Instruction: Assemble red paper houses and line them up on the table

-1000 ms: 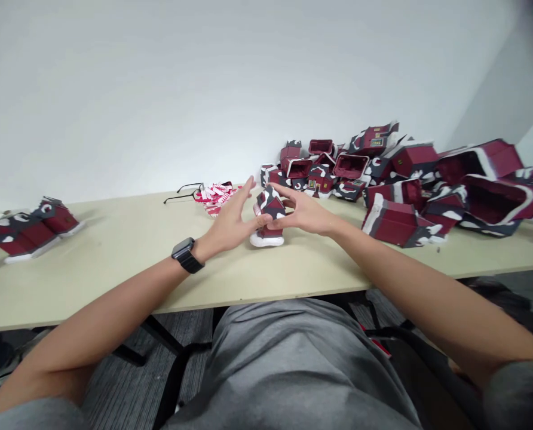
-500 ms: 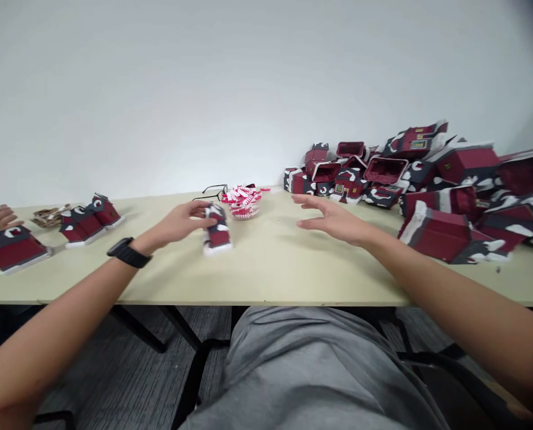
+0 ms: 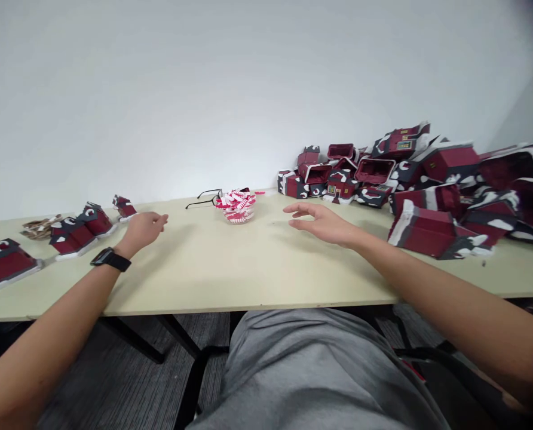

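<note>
My left hand (image 3: 144, 232), with a black watch (image 3: 110, 259) at the wrist, is above the left part of the table. Its fingers curl in toward each other and nothing shows in them. Just behind it, partly covered by it, stands a small dark-red toy house (image 3: 123, 206) with a dark roof and white snow trim. My right hand (image 3: 318, 223) hovers over the table right of centre, fingers stretched and thumb apart, holding nothing. Similar houses (image 3: 70, 236) stand upright in a loose row to the left.
A big heap of houses (image 3: 374, 170), many tipped over, fills the right side. Near the wall are a clear bowl of red-and-white pieces (image 3: 237, 209) and black-framed glasses (image 3: 201, 200). A brownish bundle (image 3: 39, 229) lies far left. The table's front edge (image 3: 262, 308) runs before me.
My left hand has carried the small house from the middle to the left row and let it go. The other person's hand has left the view. My right hand has hardly moved.
</note>
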Demonstrator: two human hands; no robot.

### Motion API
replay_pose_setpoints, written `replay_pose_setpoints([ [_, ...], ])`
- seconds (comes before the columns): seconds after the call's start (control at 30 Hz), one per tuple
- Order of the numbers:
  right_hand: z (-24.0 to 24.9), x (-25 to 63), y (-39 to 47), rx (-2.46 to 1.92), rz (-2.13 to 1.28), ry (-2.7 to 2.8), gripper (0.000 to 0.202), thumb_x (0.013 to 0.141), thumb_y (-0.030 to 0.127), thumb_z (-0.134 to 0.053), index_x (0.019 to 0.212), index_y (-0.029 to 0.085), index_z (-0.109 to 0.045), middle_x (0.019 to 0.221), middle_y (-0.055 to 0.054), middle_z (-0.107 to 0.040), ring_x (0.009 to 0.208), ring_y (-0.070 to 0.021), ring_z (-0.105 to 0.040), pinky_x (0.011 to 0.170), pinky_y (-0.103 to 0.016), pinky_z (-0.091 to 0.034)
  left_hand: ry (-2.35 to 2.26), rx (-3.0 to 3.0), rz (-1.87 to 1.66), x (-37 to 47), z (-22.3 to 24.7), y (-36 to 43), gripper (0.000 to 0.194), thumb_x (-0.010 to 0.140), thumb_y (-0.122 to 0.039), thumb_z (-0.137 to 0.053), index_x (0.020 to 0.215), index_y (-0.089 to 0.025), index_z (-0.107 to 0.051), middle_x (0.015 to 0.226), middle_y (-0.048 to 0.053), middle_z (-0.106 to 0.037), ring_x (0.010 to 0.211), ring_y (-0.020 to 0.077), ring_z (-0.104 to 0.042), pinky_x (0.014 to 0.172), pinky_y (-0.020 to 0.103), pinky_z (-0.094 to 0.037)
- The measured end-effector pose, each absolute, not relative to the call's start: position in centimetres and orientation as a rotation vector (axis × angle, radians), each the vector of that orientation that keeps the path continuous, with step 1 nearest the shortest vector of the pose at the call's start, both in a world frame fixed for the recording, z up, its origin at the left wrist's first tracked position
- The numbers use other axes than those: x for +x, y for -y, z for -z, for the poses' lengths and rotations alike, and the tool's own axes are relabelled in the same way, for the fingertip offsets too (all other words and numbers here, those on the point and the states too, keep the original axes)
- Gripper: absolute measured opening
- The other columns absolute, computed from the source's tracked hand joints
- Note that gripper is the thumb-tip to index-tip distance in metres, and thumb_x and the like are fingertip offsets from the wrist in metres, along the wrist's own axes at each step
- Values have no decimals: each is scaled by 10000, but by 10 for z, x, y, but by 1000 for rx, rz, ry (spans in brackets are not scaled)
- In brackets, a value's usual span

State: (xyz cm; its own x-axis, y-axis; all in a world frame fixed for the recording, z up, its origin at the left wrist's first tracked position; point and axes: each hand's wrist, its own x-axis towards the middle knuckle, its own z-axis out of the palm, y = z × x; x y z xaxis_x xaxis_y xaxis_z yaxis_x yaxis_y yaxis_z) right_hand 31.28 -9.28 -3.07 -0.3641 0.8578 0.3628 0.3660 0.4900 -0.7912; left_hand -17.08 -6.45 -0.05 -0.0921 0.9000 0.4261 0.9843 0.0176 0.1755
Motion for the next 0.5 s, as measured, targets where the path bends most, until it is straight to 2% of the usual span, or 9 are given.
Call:
replay_pose_setpoints([
  [0.07, 31, 313, 91, -1020, -736, 1946, 321, 919, 485, -646, 1070, 215, -732, 1252, -102, -712, 1152, -269, -654, 1037, -451, -488, 1921, -2111, 698, -135, -4, 63, 446, 931, -493, -407, 686, -205, -645, 1129, 109, -752, 990, 289, -692, 961, 394, -503],
  [0.13, 32, 314, 88, -1040, -680, 1974, 416, 946, 572, -568, 909, 193, -736, 1104, -102, -737, 1036, -265, -671, 993, -449, -497, 1664, -2253, 792, -100, -11, 61, 334, 914, -402, -453, 863, -194, -709, 1271, 108, -704, 1056, 275, -676, 987, 393, -506],
  [0.2, 34, 316, 85, -1089, -631, 1988, 493, 962, 603, -507, 805, 187, -720, 987, -96, -737, 941, -261, -673, 942, -443, -507, 1453, -2347, 883, -67, -17, 58, 327, 888, -343, -515, 1102, -189, -708, 1289, 112, -686, 1103, 270, -659, 1000, 398, -511],
  [0.27, 37, 315, 82, -1117, -610, 1987, 477, 965, 575, -502, 786, 187, -715, 944, -88, -737, 904, -257, -676, 921, -435, -513, 1349, -2413, 929, -37, -22, 53, 350, 888, -334, -557, 1177, -192, -691, 1252, 105, -701, 1102, 265, -657, 1001, 400, -513],
  [0.4, 33, 314, 81, -1032, -482, 2070, 254, 927, 397, -572, 879, 203, -728, 1082, -87, -756, 1027, -265, -685, 988, -430, -510, 1322, -2496, 898, 3, -21, 39, 318, 913, -328, -555, 1163, -197, -700, 1238, 97, -717, 1122, 276, -651, 994, 409, -496],
  [0.5, 18, 334, 85, -1105, -175, 2227, 228, 872, 323, -651, 1045, 215, -753, 1247, -125, -721, 1197, -334, -636, 1085, -520, -459, 1355, -2503, 810, 13, -11, 29, 339, 956, -336, -483, 1185, -202, -694, 1226, 110, -717, 1138, 288, -632, 993, 425, -469],
])
